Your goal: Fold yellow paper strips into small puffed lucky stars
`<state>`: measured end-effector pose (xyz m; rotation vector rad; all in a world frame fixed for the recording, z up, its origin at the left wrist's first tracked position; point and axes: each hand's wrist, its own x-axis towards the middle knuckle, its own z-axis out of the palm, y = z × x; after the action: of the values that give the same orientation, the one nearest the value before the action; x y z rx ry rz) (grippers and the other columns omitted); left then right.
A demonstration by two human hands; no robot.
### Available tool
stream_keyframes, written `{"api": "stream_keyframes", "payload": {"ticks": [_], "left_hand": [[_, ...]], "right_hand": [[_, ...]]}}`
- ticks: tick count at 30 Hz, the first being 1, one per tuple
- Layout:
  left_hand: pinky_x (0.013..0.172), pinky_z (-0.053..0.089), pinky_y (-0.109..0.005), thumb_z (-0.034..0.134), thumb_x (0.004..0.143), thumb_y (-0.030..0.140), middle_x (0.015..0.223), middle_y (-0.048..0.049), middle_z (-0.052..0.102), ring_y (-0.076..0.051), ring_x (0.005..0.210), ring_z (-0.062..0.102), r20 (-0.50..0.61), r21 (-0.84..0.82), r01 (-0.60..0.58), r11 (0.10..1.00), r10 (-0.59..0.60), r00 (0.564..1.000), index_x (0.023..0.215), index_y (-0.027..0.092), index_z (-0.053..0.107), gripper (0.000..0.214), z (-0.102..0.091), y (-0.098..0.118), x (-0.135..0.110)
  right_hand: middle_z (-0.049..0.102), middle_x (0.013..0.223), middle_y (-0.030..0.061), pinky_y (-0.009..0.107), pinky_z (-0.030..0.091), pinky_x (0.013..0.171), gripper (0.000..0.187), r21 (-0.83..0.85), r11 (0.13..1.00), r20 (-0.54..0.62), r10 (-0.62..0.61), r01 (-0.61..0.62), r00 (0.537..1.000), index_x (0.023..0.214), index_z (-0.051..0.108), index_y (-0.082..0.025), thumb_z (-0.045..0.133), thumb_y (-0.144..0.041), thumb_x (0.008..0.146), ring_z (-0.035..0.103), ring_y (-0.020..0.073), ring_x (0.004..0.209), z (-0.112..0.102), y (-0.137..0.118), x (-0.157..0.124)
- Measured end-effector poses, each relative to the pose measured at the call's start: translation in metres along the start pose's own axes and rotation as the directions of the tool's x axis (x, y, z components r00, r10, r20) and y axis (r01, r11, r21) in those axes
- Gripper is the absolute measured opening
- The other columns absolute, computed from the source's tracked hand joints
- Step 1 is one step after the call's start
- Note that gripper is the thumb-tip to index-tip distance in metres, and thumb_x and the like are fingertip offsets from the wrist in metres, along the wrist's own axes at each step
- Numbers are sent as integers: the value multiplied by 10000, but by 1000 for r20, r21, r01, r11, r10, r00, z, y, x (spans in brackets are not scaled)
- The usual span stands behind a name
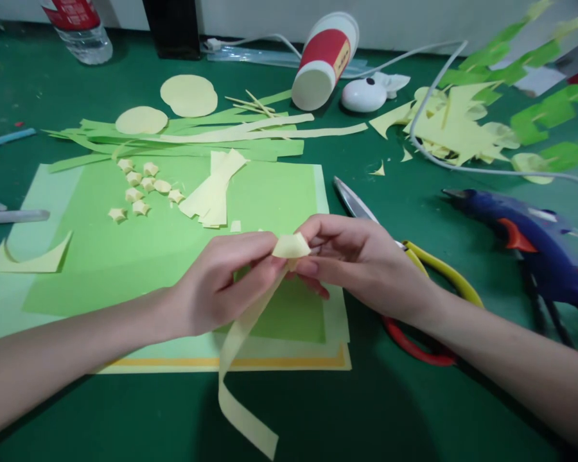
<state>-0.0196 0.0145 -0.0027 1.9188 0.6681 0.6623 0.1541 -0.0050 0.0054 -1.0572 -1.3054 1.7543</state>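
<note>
My left hand [221, 279] and my right hand [356, 256] meet above a stack of green and yellow paper sheets [125, 256]. Both pinch a folded knot at the top of a pale yellow paper strip [243, 385], whose long tail hangs down and curls toward the near table edge. Several small folded yellow paper stars [142, 186] lie on the green sheet behind the hands. A short pile of yellow strips [214, 189] rests beside the stars.
Scissors with yellow and red handles [414, 282] lie under my right wrist. A blue glue gun [525, 240] sits at right. Behind lie long green and yellow strips [197, 135], yellow paper discs [189, 95], a tipped red-and-white cup [324, 61], a water bottle [79, 29] and paper scraps [457, 125].
</note>
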Motion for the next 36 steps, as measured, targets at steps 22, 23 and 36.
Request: {"api": "stream_keyframes", "payload": {"ticks": [22,23,36], "left_hand": [[431,311,-175,378,859,109,537,28,425,-49,457,351,-18,20,-175,984,176,984,641,143,448,231,1,-5,-1],[430,309,-176,379,861,112,538,29,422,-48,456,348,-23,26,-177,984,177,984,642,145,446,231,2,-5,-1],[414,306,-173,398,847,98,482,48,398,-52,408,354,-62,58,-163,985,166,984,588,143,476,274,1,0,3]], "right_hand": [[550,644,-32,146,406,431,57,-265,938,-42,-243,223,969,749,550,-158,572,-107,760,474,34,500,6,-3,-5],[549,647,-32,145,409,431,55,-263,939,-48,-240,220,969,761,553,-156,571,-103,760,477,35,505,6,-2,-5],[584,643,-40,145,405,422,76,-19,994,-135,-106,104,985,812,640,-200,629,-211,737,471,31,480,5,1,-5]]}}
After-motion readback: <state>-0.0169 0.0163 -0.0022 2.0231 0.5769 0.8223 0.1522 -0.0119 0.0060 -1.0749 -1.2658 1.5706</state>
